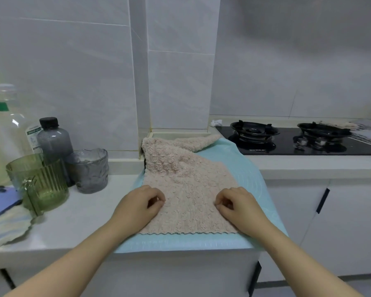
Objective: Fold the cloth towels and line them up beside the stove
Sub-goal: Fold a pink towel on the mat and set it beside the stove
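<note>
Pinching the pink towel point(186, 183) with both hands, we hold it flat on the pale blue mat point(247, 168). Our left hand point(141, 202) has its fingers curled in, thumb and fingertips meeting on the cloth near the towel's left side. Our right hand point(238, 204) mirrors it near the right side, curled and nipping the pile. The hands are well apart, with bare towel between them.

The towel's near scalloped edge runs along the mat's front, just inside it, and the mat itself reaches the front edge of the counter point(77, 221). The far end of the towel is rumpled against the tiled wall, and one corner trails right toward the stove point(298, 144).

To our left there is bare counter between the mat and a cluster of green glasses point(41, 183), a grey glass point(90, 170) and bottles point(54, 138). A purple phone point(0, 200) and a striped cloth point(7, 226) lie nearer the corner. Beyond the stove, folded towels point(366, 130) lie side by side.
</note>
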